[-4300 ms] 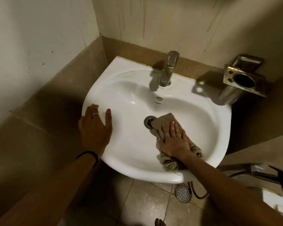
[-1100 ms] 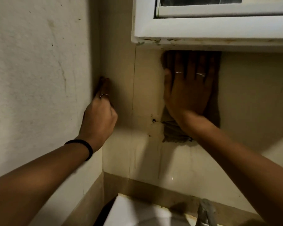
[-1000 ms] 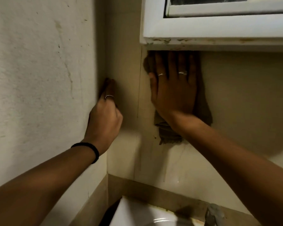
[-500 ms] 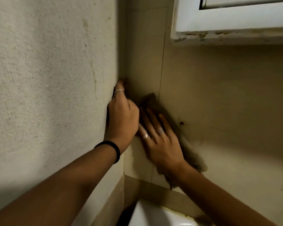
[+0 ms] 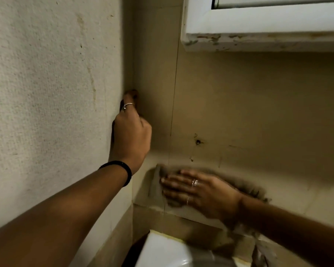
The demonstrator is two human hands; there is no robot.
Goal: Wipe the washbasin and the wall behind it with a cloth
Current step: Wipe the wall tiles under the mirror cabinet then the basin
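**A:** How will that brown, soft woven cloth (image 5: pixel 156 186) handle for you?

**B:** I judge it light and limp, with no stiffness of its own. It follows your palm and bunches if you push from one edge, so take it under a flat hand, palm over its middle, as you do now. It probably drags a little on the tile and does not slide freely.

**A:** Where is it?

**B:** Flat against the beige tiled back wall (image 5: pixel 258 112), low down, just above the darker tile band over the white ceramic washbasin (image 5: pixel 162 251). Your right hand (image 5: pixel 197 189) presses it there, fingers (image 5: pixel 172 180) straight and spread, holding nothing by curling.

**A:** And how does it look?

**B:** Dull brown, rumpled, its frayed edge showing past your wrist; the outline is blurred.

**A:** My other hand?

**B:** Your left hand (image 5: pixel 130 135) rests on the rough pale side wall (image 5: pixel 46 93) in the corner. Whether those fingers lie straight or bent, I cannot tell.
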